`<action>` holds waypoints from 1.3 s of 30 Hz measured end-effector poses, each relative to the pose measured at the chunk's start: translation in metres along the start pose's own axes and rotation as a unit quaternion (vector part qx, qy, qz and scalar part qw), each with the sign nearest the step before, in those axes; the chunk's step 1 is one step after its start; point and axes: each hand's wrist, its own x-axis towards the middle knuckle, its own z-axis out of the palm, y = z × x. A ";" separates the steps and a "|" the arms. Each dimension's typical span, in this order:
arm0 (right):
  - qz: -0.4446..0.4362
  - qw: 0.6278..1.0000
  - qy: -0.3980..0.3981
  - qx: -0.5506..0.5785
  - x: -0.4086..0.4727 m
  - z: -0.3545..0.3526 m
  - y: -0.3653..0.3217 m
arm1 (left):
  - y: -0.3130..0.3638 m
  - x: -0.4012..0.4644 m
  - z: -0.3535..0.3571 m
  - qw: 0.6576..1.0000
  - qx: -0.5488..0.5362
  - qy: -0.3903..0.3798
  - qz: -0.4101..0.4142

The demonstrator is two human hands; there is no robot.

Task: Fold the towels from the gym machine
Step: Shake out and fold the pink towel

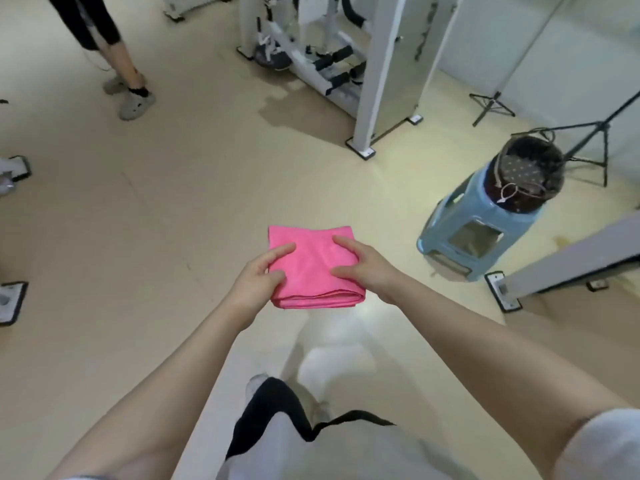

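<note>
A pink towel [313, 266], folded into a thick square, is held in the air in front of me above the beige floor. My left hand [258, 278] grips its left edge, with the thumb and a finger lying on top and the other fingers hidden beneath. On the right edge, my right hand [363, 266] holds the towel the same way, thumb and forefinger on top. The fold's doubled edge faces me.
A white gym machine [332, 64] stands at the back centre. A blue plastic stool [485, 223] carrying a dark fabric basket [530, 174] is to the right, beside tripod legs [595, 143]. Another person's legs [121, 71] are at the upper left.
</note>
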 end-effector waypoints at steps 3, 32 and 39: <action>0.015 0.997 0.067 0.039 -0.004 -0.053 0.009 | 0.031 0.041 0.041 0.997 0.021 -0.080 0.007; 0.096 0.901 0.409 0.109 0.128 -0.469 0.028 | 0.283 0.418 0.411 0.891 0.195 -0.395 0.109; 0.115 0.903 0.396 0.121 0.149 -0.596 0.063 | 0.321 0.475 0.521 0.895 0.180 -0.403 0.068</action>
